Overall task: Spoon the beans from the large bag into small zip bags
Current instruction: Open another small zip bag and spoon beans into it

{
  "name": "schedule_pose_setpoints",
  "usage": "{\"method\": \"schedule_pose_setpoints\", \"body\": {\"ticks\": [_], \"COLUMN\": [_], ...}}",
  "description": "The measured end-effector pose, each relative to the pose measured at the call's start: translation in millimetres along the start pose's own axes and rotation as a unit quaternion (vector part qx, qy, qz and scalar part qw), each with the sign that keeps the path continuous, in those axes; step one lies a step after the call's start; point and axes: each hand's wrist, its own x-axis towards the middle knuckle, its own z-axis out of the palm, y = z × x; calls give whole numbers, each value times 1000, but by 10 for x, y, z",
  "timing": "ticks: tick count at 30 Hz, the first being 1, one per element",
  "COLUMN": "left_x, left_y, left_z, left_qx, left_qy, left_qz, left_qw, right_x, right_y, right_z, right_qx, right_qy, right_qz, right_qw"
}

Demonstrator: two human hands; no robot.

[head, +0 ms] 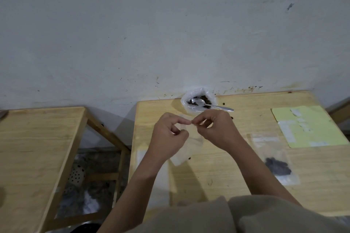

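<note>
The large clear bag (197, 95) of dark beans stands at the table's far edge against the wall, its mouth rolled open. A metal spoon (217, 107) lies in it, handle pointing right. Above the middle of the table my left hand (168, 136) and my right hand (216, 128) pinch the top edge of an empty small zip bag (189, 149), fingertips nearly meeting. It hangs down between them. A filled small zip bag (274, 162) with dark beans lies flat at the right.
A yellow sheet (306, 126) with pale slips on it lies at the far right of the wooden table (217, 179). More clear bags (141, 157) lie near the left edge. A second wooden table (37, 147) stands left across a gap. Loose beans dot the tabletop.
</note>
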Motion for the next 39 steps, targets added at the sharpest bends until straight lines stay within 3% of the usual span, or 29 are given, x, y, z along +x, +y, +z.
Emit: {"method": "schedule_pose_setpoints", "body": {"ticks": [3,7,10,15,27,39], "left_x": [-50,-26,-27,-43,-72,-58], "left_y": [-9,-213,-263,-327,-741,-886], "left_z": [7,21,102,166,138,76], "left_qx": [10,157,187,213,286,296], "left_qy": [-32,-83,-75,-57,-22,-8], "left_qz": [54,99,113,160,122,78], "left_qw": [998,979,973,962,950,952], "right_x": [31,37,28,41,122,116], "right_y": [5,0,-26,-34,-125,-152], "right_z": [-18,-100,-112,-136,-267,-236], "right_qx": [-12,52,114,113,15,16], "right_qy": [9,12,22,29,-44,-85], "right_qz": [-10,1,22,67,134,147], "right_qw": [1000,999,993,991,990,985]}}
